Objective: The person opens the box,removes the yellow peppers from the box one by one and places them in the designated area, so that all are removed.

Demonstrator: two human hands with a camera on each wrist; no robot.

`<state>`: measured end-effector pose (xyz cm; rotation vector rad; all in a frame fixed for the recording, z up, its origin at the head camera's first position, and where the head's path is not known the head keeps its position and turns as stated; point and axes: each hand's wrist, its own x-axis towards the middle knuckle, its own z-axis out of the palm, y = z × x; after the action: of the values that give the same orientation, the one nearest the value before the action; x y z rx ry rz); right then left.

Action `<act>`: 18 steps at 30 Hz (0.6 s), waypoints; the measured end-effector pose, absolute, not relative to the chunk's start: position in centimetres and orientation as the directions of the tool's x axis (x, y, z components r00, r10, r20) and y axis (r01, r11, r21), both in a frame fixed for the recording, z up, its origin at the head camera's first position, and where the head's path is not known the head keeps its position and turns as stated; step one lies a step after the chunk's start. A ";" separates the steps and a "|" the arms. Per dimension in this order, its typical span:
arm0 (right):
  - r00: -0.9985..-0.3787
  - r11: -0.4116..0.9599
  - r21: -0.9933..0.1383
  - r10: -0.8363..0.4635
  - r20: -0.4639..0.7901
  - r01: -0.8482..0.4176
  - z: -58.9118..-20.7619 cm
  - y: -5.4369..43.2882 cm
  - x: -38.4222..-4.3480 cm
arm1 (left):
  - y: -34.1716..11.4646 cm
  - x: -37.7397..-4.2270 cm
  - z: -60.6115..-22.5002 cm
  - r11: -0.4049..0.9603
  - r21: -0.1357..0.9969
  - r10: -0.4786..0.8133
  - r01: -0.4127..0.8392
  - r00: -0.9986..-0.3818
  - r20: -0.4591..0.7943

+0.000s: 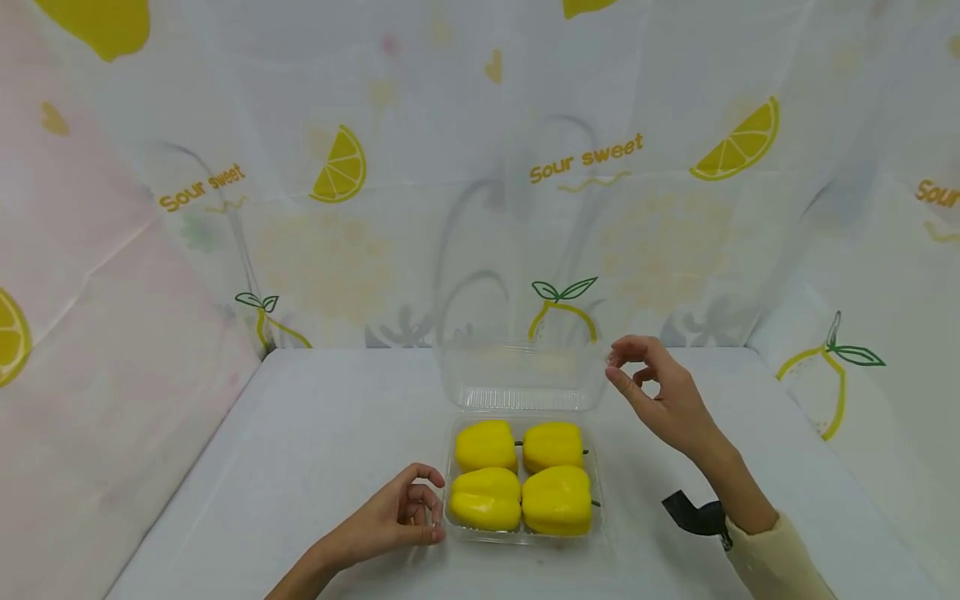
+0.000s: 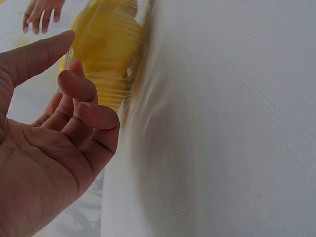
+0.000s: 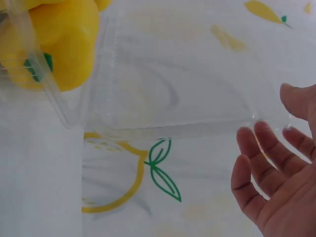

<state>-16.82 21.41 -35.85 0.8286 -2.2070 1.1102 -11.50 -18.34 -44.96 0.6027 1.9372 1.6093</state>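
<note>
A clear plastic clamshell box holds several yellow bell peppers in its base. Its see-through lid stands raised at the back. At the lid's right corner, my right hand holds the edge; the right wrist view shows fingertips against the clear plastic and the thumb on the other side. Beside the base's left wall is my left hand, fingers loosely bent. The left wrist view has its thumb tip right at the rim, with a gap between thumb and fingers.
The box rests on a white-covered table. Behind and at the sides hangs a pale cloth printed with lemons. A black strap sticks out near the right sleeve.
</note>
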 end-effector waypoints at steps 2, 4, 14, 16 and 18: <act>-0.698 0.470 -0.540 -0.279 0.659 -0.698 -35.6 21.0 -16.6 | -18.4 -11.5 -45.1 0.179 0.984 0.651 0.000 -0.749 -0.119; -0.733 0.477 -0.574 -0.276 0.621 -0.666 -35.4 20.5 -16.3 | -18.5 -11.6 -45.3 0.172 0.985 0.655 0.008 -0.748 -0.109; -0.818 0.492 -0.655 -0.310 0.484 -0.574 -39.3 21.5 -18.4 | -18.5 -11.6 -45.4 0.167 0.986 0.656 0.015 -0.748 -0.099; -0.821 0.492 -0.658 -0.324 0.469 -0.570 -39.7 21.7 -18.7 | -18.5 -11.5 -45.4 0.174 0.985 0.653 0.016 -0.750 -0.103; -0.824 0.487 -0.664 -0.335 0.458 -0.567 -39.9 21.8 -18.9 | -18.5 -11.5 -45.4 0.177 0.984 0.650 0.016 -0.752 -0.105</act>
<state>-18.93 21.76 -39.87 0.7666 -2.4687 1.2508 -11.53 -18.48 -45.37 0.6247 1.9448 1.6163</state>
